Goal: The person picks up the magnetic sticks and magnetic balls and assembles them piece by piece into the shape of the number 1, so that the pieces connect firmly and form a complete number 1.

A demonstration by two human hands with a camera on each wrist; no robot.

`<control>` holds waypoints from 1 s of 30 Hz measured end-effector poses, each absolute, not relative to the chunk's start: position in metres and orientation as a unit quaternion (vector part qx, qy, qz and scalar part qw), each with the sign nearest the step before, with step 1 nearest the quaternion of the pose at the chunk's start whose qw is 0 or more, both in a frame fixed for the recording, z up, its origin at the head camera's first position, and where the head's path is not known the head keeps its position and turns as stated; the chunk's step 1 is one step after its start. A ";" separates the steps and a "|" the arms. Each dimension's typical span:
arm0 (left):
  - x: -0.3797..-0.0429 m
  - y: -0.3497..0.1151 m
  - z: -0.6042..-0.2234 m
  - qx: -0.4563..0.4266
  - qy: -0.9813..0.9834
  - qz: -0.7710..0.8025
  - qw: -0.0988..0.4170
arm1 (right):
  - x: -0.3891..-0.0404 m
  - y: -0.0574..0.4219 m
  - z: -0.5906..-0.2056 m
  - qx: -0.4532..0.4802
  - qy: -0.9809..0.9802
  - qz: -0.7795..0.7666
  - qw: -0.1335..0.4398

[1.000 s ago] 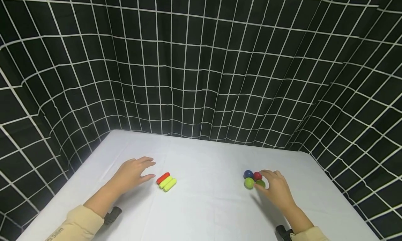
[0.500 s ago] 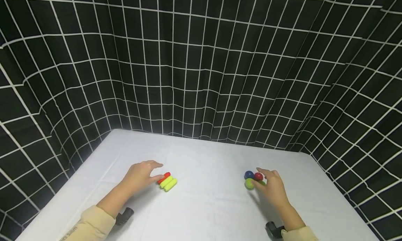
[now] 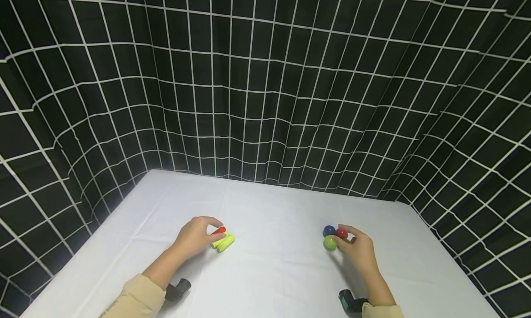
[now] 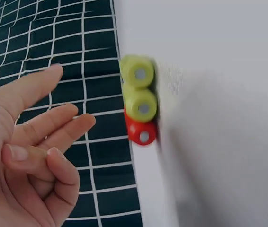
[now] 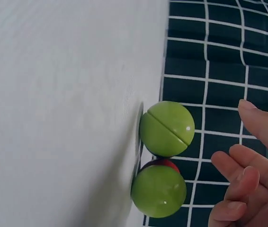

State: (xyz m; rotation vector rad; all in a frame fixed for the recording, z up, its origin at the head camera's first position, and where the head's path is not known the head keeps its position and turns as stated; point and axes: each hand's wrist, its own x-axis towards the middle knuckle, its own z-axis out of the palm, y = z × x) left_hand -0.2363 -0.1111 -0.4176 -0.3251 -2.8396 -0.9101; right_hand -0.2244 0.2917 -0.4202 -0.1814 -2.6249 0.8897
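Three short, rounded cylinders lie side by side on the table: one red [image 3: 221, 229] and two yellow-green [image 3: 226, 243]. My left hand [image 3: 194, 238] hovers over the red end of the row, its thumb and forefinger spread. The left wrist view shows a gap between these fingers and the grey-centred cylinder ends [image 4: 141, 74]. On the right is a cluster of balls: blue [image 3: 329, 231], red [image 3: 342, 233] and two green [image 5: 167, 128]. Over it my right hand [image 3: 361, 253] holds thumb and forefinger apart, gripping nothing. The hand partly hides one green ball in the head view.
A white cloth covers the table [image 3: 274, 272]. Black fabric with a white grid [image 3: 265, 87] rises behind it and along both sides. Beneath each wrist is a dark device, one at the left [image 3: 178, 290] and one at the right [image 3: 350, 302].
My left hand has moved right, from beside the cylinders to over the red one. My right hand has shifted slightly left over the balls, its thumb and forefinger still apart. Cylinders and balls stay in place.
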 end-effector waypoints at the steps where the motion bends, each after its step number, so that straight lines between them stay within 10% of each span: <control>1: -0.237 -0.109 -0.419 -0.104 -0.942 -0.312 0.067 | -0.224 0.292 -0.420 -0.068 -0.928 0.321 0.175; 30: -0.237 -0.093 -0.445 -0.098 -0.928 -0.354 0.068 | -0.221 0.296 -0.433 -0.060 -0.924 0.350 0.140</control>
